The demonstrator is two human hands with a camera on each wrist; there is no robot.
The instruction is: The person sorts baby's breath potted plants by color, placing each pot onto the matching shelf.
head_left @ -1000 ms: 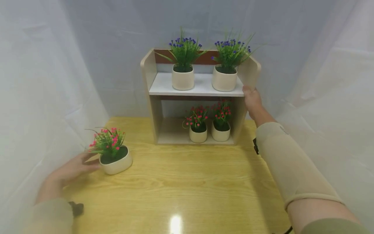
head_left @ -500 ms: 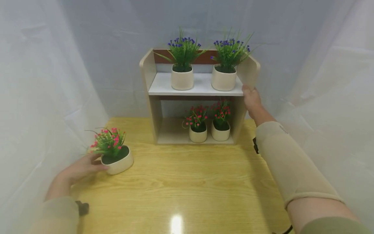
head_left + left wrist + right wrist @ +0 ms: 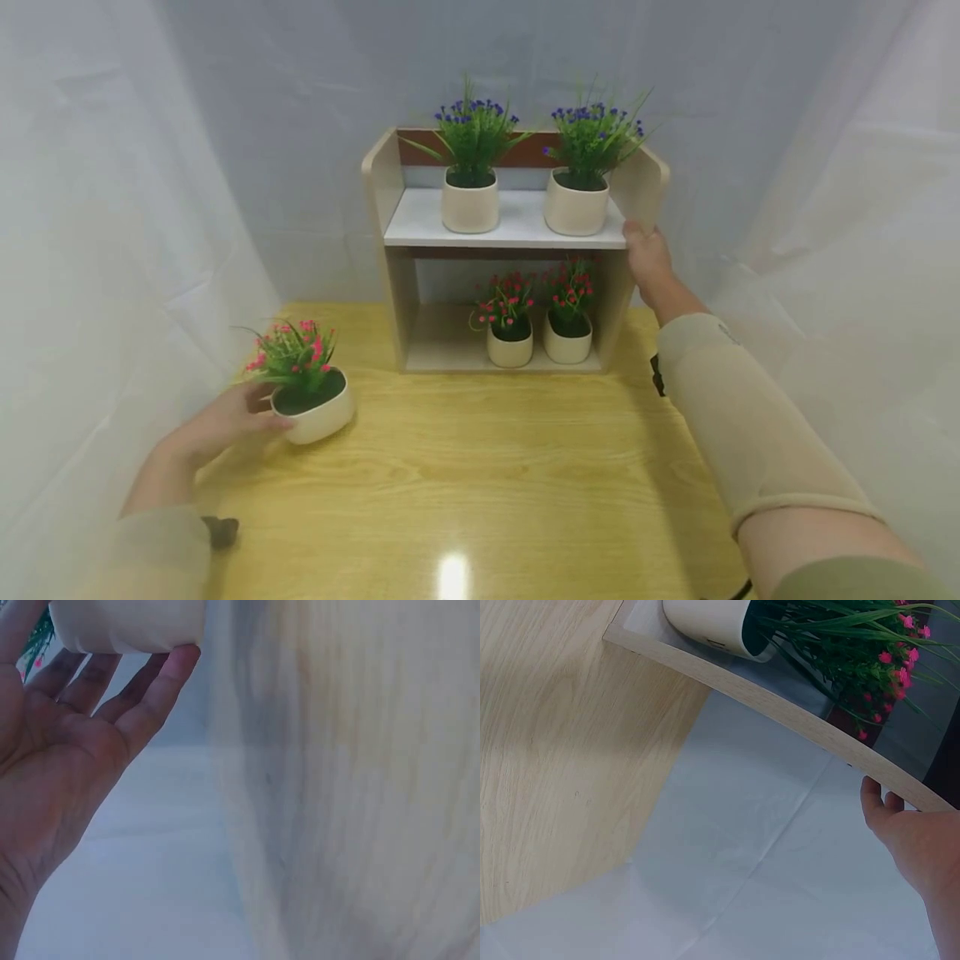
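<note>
At the left of the table, my left hand (image 3: 228,423) grips a white potted plant (image 3: 321,419) with pink flowers, thumb at the near side and fingers behind. The left wrist view shows the fingertips against the wall of the white pot (image 3: 131,626); its top is cut off. My right hand (image 3: 649,260) holds the right side panel (image 3: 640,187) of a two-tier shelf at middle-board height. In the right wrist view, fingers (image 3: 871,801) curl at the panel's edge (image 3: 780,720); the thumb is hidden there.
Two purple-flowered pots, a left one (image 3: 470,204) and a right one (image 3: 576,207), stand on the upper board. Two pink-flowered pots, one (image 3: 510,346) beside another (image 3: 567,342), stand on the lower board's right half. White sheeting (image 3: 315,167) surrounds the wooden table (image 3: 480,467).
My left hand has closed in on the pink-flowered pot, and both have moved a little to the right. The right hand stays on the shelf panel.
</note>
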